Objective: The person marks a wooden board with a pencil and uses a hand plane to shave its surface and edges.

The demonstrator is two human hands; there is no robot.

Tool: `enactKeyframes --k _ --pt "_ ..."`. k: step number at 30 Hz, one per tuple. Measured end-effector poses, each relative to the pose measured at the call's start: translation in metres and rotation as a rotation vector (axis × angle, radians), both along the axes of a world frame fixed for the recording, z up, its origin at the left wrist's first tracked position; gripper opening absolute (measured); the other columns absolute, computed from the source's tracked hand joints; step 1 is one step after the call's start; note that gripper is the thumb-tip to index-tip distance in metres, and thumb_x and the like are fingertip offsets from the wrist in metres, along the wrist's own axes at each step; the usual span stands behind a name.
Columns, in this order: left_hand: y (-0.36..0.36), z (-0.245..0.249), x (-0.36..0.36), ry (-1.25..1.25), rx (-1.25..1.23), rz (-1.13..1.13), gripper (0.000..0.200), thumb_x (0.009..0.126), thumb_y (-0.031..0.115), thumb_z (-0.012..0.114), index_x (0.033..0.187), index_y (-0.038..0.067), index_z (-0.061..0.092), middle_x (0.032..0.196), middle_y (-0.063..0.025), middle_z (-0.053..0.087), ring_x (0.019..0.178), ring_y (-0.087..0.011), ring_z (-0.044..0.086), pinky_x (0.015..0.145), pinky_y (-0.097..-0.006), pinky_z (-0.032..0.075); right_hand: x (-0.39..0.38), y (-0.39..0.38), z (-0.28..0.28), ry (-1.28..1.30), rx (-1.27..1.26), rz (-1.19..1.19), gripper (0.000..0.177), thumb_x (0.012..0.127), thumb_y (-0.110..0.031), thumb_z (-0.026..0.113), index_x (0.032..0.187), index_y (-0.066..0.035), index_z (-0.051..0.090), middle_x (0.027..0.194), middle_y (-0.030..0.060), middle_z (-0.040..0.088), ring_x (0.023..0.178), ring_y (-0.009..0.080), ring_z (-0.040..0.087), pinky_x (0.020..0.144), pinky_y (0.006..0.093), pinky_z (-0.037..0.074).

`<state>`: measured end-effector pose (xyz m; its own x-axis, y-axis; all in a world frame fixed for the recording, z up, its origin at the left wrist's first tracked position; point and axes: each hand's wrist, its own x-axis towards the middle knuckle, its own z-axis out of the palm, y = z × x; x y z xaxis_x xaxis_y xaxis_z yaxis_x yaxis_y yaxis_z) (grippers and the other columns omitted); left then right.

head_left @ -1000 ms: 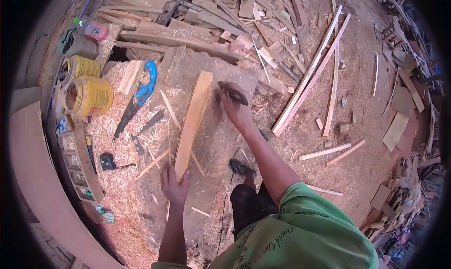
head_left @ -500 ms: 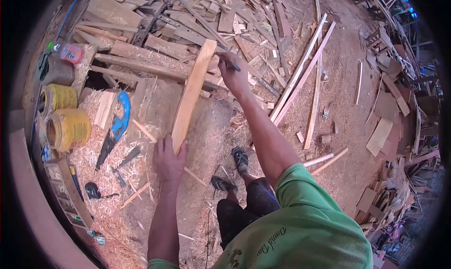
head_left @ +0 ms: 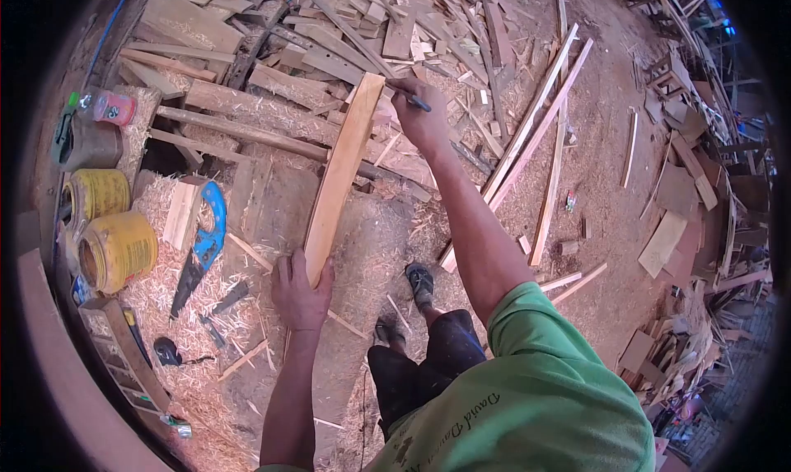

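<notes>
Since a second ago, the board has shifted forward, its far end now out past the edge of the bench. My left hand is closed around its near end; my right hand pinches a pen, tip beside the far end, contact unclear. Two yellow tubs stand open-mouthed at left, contents indistinct. Floor stretches right, beyond the bench's edge.
</notes>
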<state>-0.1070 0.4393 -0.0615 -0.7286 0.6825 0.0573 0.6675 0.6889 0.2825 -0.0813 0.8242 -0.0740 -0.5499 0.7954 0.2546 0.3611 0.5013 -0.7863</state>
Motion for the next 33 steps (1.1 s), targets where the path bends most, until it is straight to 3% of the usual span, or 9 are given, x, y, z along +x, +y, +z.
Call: enactKeyframes --k 3,6,9,10,14,17,18,23,33 --pt "-0.001 -0.001 0.001 0.016 0.021 -0.009 0.053 0.093 0.044 0.083 0.124 0.004 0.068 0.106 -0.0192 0.062 0.101 -0.0429 0.066 0.086 -0.0549 0.056 -0.004 -0.005 0.0 0.003 -0.083 -0.057 0.028 0.091 -0.01 0.07 0.114 -0.004 0.084 0.104 0.0245 0.08 0.095 0.0422 0.078 0.089 0.0476 0.061" --pt "0.0 0.0 -0.001 0.017 0.044 -0.018 0.052 0.093 0.044 0.083 0.124 0.005 0.068 0.106 -0.0188 0.061 0.101 -0.0425 0.066 0.085 -0.0549 0.056 -0.001 -0.016 -0.015 0.064 0.046 -0.06 0.03 0.094 -0.009 0.067 0.119 -0.001 0.082 0.093 0.0221 0.08 0.081 0.0357 0.077 0.077 0.0422 0.06" --pt "-0.002 0.001 0.002 0.032 0.051 -0.014 0.052 0.093 0.044 0.083 0.123 0.005 0.068 0.106 -0.0186 0.061 0.101 -0.0421 0.066 0.085 -0.0548 0.056 0.0 -0.016 -0.021 0.101 -0.085 -0.066 0.029 0.095 -0.009 0.067 0.119 0.0 0.082 0.093 0.0212 0.08 0.083 0.0365 0.078 0.08 0.042 0.061" --pt "-0.001 0.002 0.001 0.032 0.047 -0.016 0.051 0.093 0.044 0.083 0.122 0.005 0.068 0.107 -0.0186 0.061 0.101 -0.0422 0.066 0.085 -0.0549 0.056 -0.004 -0.013 -0.028 0.169 0.107 -0.06 0.029 0.095 -0.009 0.067 0.119 -0.002 0.082 0.093 0.0205 0.08 0.084 0.0363 0.078 0.08 0.0416 0.061" --pt "0.0 0.003 0.001 -0.002 0.028 -0.021 0.05 0.096 0.047 0.079 0.119 0.004 0.067 0.107 -0.0193 0.061 0.103 -0.043 0.065 0.089 -0.0553 0.055 -0.002 -0.005 -0.02 0.004 0.021 -0.043 0.031 0.093 -0.01 0.066 0.118 -0.007 0.084 0.09 0.0207 0.079 0.08 0.033 0.077 0.076 0.0412 0.06" --pt "0.002 0.012 0.0 -0.063 0.037 -0.051 0.042 0.106 0.044 0.067 0.114 0.003 0.066 0.106 -0.0208 0.062 0.104 -0.0441 0.063 0.091 -0.0558 0.053 0.003 -0.012 -0.005 -0.09 -0.053 -0.024 0.028 0.09 -0.014 0.067 0.111 -0.01 0.085 0.092 0.0216 0.078 0.086 0.0431 0.076 0.081 0.0514 0.061" --pt "0.0 0.009 -0.002 -0.077 0.071 -0.055 0.04 0.109 0.042 0.062 0.113 0.002 0.066 0.106 -0.0212 0.062 0.104 -0.0445 0.063 0.092 -0.0561 0.052 0.008 -0.023 -0.002 -0.036 -0.113 0.003 0.03 0.09 -0.016 0.066 0.112 -0.014 0.086 0.09 0.02 0.079 0.084 0.0414 0.077 0.079 0.0493 0.061" --pt "-0.004 0.001 -0.004 -0.14 0.159 -0.056 0.034 0.116 0.031 0.049 0.11 0.002 0.066 0.105 -0.0218 0.063 0.103 -0.0457 0.062 0.092 -0.0575 0.05 0.035 -0.109 -0.001 -0.007 -0.18 0.058 0.028 0.09 -0.015 0.07 0.112 -0.01 0.085 0.103 0.0184 0.08 0.093 0.0373 0.078 0.084 0.0439 0.061" --pt "-0.011 -0.013 -0.017 -0.313 0.285 -0.007 0.042 0.116 0.04 0.05 0.114 0.001 0.067 0.109 -0.0223 0.062 0.104 -0.0463 0.062 0.091 -0.0562 0.048 0.084 -0.266 0.004 -0.064 -0.206 0.09 0.024 0.097 -0.015 0.071 0.116 -0.006 0.083 0.111 0.0161 0.081 0.1 0.036 0.079 0.088 0.0411 0.062"
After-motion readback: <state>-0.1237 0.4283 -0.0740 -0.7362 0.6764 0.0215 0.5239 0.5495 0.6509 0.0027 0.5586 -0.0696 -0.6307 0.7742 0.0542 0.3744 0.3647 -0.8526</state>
